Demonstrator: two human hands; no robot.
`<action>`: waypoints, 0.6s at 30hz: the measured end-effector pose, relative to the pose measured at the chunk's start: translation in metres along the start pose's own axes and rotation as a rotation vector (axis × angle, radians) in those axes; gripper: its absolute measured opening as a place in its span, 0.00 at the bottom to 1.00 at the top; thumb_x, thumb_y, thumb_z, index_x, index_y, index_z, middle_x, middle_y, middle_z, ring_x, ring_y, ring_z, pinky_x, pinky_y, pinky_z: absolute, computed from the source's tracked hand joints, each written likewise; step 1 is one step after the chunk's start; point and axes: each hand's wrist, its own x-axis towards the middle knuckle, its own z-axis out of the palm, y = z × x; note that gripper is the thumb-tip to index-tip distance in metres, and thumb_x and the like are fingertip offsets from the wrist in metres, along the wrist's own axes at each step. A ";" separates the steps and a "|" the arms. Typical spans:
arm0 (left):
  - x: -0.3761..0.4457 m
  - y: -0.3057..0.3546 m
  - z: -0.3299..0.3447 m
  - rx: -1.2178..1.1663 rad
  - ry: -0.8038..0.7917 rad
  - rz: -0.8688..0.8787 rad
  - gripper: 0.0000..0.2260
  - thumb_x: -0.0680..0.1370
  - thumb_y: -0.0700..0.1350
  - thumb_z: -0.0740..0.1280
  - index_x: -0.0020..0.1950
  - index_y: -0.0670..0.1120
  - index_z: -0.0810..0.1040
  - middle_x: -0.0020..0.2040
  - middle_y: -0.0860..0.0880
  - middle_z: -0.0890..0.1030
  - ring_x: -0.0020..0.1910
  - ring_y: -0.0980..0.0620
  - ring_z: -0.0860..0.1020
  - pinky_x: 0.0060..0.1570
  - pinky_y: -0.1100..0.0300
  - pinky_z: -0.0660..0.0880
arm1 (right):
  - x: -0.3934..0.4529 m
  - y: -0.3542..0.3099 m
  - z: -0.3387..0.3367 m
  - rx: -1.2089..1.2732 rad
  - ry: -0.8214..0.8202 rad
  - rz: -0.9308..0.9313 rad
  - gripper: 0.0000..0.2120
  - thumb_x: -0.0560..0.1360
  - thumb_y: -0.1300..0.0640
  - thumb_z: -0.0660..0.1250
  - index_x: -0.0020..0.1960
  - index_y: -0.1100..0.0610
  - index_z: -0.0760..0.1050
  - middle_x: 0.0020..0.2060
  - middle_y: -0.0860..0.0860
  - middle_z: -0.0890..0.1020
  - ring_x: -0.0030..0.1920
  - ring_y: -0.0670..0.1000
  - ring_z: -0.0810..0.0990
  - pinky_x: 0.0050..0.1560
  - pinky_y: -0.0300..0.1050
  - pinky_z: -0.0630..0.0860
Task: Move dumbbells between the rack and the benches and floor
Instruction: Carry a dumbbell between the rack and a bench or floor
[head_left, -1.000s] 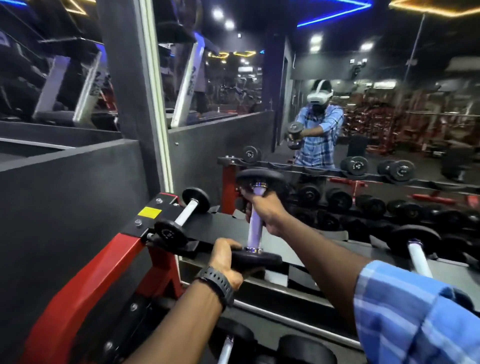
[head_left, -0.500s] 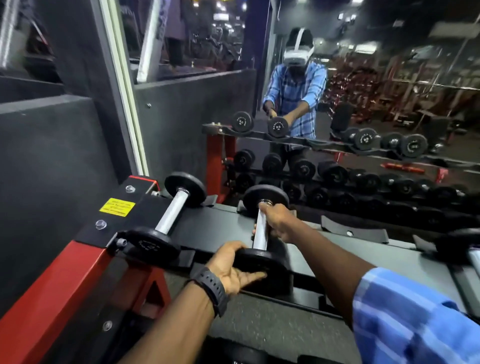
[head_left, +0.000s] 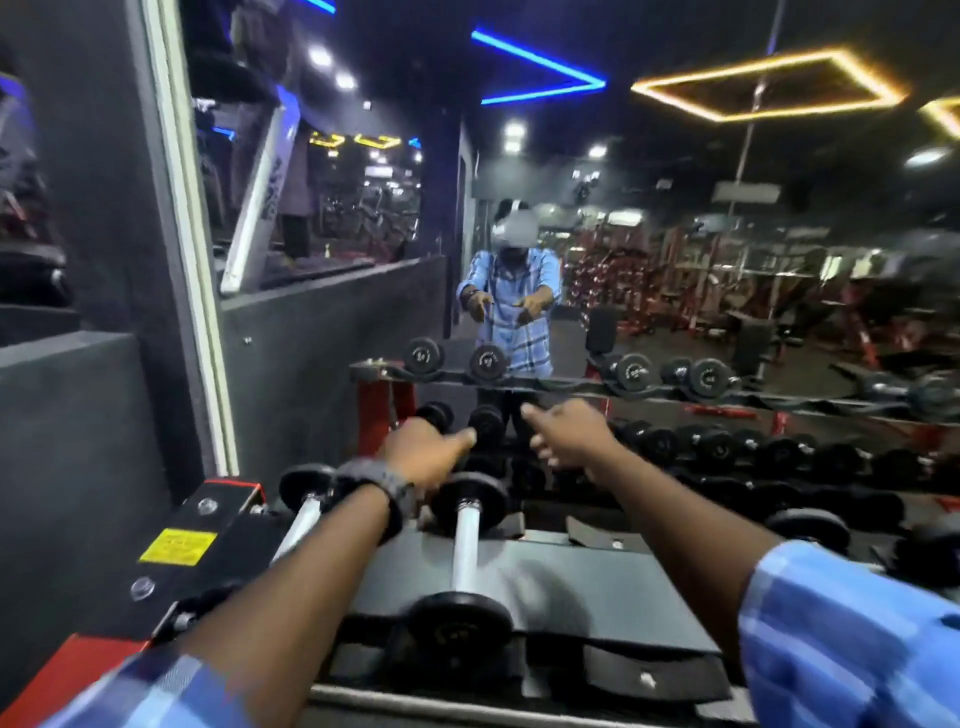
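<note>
I see the black-ended dumbbell with the silver handle now lying on the top tier of the dark rack with red uprights, let go. My left hand and right hand have lifted off it, both empty with fingers loose.

Two dumbbells are seen side by side on the top shelf of the rack near its left end: one dumbbell in the middle, a second dumbbell beside the yellow label. Above them the left hand and right hand are held empty, fingers loose.
</note>
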 end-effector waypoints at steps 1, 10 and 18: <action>0.006 0.025 -0.006 -0.061 0.068 0.092 0.30 0.67 0.68 0.66 0.38 0.39 0.82 0.44 0.37 0.86 0.44 0.38 0.85 0.46 0.46 0.81 | -0.005 -0.018 -0.030 0.055 0.077 -0.034 0.22 0.73 0.40 0.66 0.35 0.59 0.77 0.33 0.56 0.83 0.29 0.54 0.80 0.36 0.49 0.80; -0.053 0.186 0.031 -0.541 0.113 0.429 0.20 0.68 0.62 0.69 0.30 0.46 0.77 0.34 0.44 0.81 0.33 0.47 0.78 0.40 0.53 0.73 | -0.096 -0.049 -0.223 0.232 0.421 -0.151 0.26 0.65 0.31 0.65 0.36 0.56 0.79 0.36 0.53 0.85 0.37 0.54 0.83 0.36 0.47 0.79; -0.182 0.315 0.157 -0.596 -0.196 0.662 0.27 0.63 0.70 0.65 0.36 0.45 0.81 0.37 0.44 0.86 0.42 0.38 0.85 0.52 0.37 0.80 | -0.262 0.021 -0.406 0.145 0.739 -0.110 0.34 0.61 0.26 0.60 0.36 0.57 0.81 0.33 0.51 0.85 0.38 0.57 0.84 0.46 0.59 0.78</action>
